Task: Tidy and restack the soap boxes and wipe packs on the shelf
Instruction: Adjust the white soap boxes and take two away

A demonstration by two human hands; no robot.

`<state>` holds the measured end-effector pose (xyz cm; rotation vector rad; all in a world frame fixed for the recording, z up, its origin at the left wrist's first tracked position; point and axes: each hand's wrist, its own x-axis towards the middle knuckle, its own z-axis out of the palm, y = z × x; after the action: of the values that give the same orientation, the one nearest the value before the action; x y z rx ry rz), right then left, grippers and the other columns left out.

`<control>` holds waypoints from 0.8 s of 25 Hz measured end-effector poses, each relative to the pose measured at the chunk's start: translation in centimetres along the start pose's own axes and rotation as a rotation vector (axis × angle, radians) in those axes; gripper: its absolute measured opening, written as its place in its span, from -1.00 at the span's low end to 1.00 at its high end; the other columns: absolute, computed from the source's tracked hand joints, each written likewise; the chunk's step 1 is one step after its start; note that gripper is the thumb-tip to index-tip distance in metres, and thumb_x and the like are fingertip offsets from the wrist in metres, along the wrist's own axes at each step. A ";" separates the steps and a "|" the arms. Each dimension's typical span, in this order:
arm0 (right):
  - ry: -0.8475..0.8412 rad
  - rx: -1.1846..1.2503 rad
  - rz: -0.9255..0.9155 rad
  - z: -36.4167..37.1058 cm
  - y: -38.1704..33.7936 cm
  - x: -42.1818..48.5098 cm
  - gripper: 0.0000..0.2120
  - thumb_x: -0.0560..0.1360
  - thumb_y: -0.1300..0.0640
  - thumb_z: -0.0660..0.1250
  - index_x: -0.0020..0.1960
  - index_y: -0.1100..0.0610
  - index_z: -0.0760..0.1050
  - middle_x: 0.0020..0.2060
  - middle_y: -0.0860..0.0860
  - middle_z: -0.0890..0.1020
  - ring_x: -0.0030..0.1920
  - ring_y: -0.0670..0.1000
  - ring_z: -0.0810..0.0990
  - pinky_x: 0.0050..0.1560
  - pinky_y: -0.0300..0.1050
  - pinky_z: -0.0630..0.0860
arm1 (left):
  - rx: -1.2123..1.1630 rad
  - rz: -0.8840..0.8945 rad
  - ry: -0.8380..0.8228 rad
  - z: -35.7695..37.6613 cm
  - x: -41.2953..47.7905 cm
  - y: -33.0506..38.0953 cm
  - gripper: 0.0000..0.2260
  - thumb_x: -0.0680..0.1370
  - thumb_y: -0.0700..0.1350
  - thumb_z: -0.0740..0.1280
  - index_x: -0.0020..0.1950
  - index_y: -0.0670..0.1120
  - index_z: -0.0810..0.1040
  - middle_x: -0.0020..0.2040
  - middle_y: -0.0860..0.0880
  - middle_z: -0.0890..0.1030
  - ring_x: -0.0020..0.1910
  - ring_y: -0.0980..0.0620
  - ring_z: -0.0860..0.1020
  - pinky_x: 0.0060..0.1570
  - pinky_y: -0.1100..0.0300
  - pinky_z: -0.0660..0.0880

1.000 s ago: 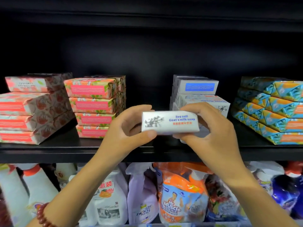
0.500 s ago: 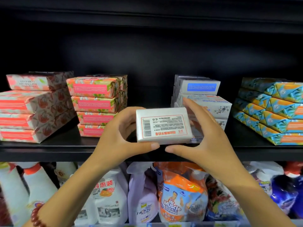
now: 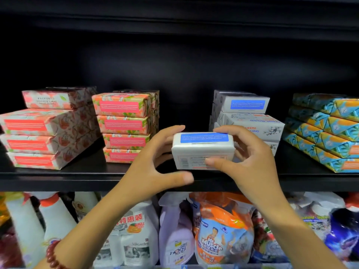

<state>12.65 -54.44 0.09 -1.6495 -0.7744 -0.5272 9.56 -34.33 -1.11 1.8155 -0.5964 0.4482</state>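
Observation:
I hold a white soap box (image 3: 202, 150) in front of the black shelf (image 3: 77, 178), its blue label on the upper face and its barcode side towards me. My right hand (image 3: 250, 162) pinches it, thumb on the front and fingers over the top. At the box's left end my left hand (image 3: 151, 164) cups it, with the thumb hanging just below. Right behind stands an uneven stack of the same white soap boxes (image 3: 250, 121).
Two stacks of pink floral packs (image 3: 124, 125) (image 3: 44, 133) fill the shelf's left side, and blue-orange packs (image 3: 326, 133) are stacked at the right. On the shelf below stand spray bottles (image 3: 174, 233) and an orange refill pouch (image 3: 219, 235).
The box has been rolled in my hands: first the printed front faced me, then the barcode side, and now the blue-labelled face is on top. My left thumb has dropped off it.

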 end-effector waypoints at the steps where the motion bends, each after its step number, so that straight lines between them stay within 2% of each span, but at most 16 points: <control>1: 0.003 -0.017 -0.029 0.2 0.1 0.0 -0.54 0.24 0.31 0.55 0.04 -0.03 0.52 -0.03 -0.14 0.61 0.03 -0.11 0.58 -0.07 -0.35 0.50 | -0.041 -0.046 0.050 0.2 0.1 0.1 -0.33 0.28 0.14 0.50 0.33 0.04 0.40 0.20 0.07 0.58 0.21 0.11 0.53 0.07 0.29 0.50; 4: -0.011 -0.092 -0.166 0.6 0.2 -0.1 -0.58 0.23 0.34 0.53 -0.01 0.03 0.51 -0.05 -0.14 0.58 0.03 -0.08 0.56 -0.01 -0.34 0.45 | -0.047 -0.179 0.168 0.5 0.8 0.2 -0.53 0.30 0.15 0.44 0.18 0.07 0.52 0.01 0.13 0.65 0.01 0.22 0.61 -0.15 0.39 0.51; 6: -0.016 -0.141 -0.235 0.9 0.5 -0.3 -0.62 0.25 0.39 0.50 -0.03 0.09 0.50 -0.05 -0.11 0.56 0.02 -0.09 0.55 -0.01 -0.33 0.45 | -0.020 -0.230 0.131 0.4 1.2 0.3 -0.55 0.26 0.10 0.47 0.13 0.08 0.55 -0.03 0.13 0.66 -0.04 0.22 0.62 -0.17 0.38 0.51; 9: -0.021 -0.262 -0.257 1.1 1.1 -0.6 -0.66 0.30 0.44 0.46 -0.04 0.17 0.45 -0.05 -0.05 0.54 0.02 -0.14 0.51 -0.05 -0.39 0.43 | -0.019 -0.199 0.126 0.2 1.3 0.4 -0.52 0.18 -0.03 0.56 0.07 0.04 0.57 -0.06 0.13 0.68 -0.08 0.18 0.65 -0.19 0.38 0.52; 11: -0.031 -0.380 -0.267 0.7 1.5 -1.0 -0.67 0.32 0.33 0.48 0.01 0.19 0.45 -0.02 -0.05 0.51 0.04 -0.19 0.47 -0.02 -0.44 0.39 | 0.019 -0.160 0.173 0.2 1.1 0.1 -0.47 0.14 -0.02 0.64 0.06 0.03 0.57 -0.07 0.13 0.68 -0.07 0.19 0.64 -0.17 0.40 0.52; 14: -0.018 -0.494 -0.202 -0.3 2.2 -2.1 -0.55 0.31 0.14 0.53 0.13 0.13 0.47 0.02 -0.11 0.49 0.05 -0.22 0.44 0.05 -0.47 0.34 | 0.127 -0.160 0.215 0.1 0.7 -0.5 -0.44 0.14 0.06 0.56 0.10 0.05 0.54 0.02 0.08 0.65 0.01 0.21 0.61 -0.01 0.29 0.56; 18: -0.051 -0.730 -0.060 -0.4 3.2 -3.3 -0.61 0.28 0.00 0.54 0.03 0.11 0.57 -0.08 -0.05 0.59 -0.04 0.00 0.55 -0.08 -0.14 0.49 | 0.314 -0.193 0.157 0.4 0.8 -1.3 -0.44 0.25 -0.01 0.58 0.21 -0.02 0.52 0.13 0.02 0.57 0.12 0.10 0.55 0.13 0.08 0.52; 20: -0.045 -0.804 -0.050 -0.2 3.5 -3.6 -0.66 0.27 0.00 0.54 -0.05 0.14 0.61 -0.13 -0.02 0.60 -0.07 0.04 0.57 -0.15 -0.10 0.50 | 0.422 -0.165 0.117 0.5 0.8 -1.6 -0.44 0.29 0.02 0.55 0.24 -0.06 0.52 0.16 0.05 0.55 0.16 0.10 0.51 0.16 0.19 0.47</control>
<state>12.83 -55.76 -4.77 -2.3854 -0.6728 -0.9173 11.17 -34.55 -2.06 2.1999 -0.2792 0.5951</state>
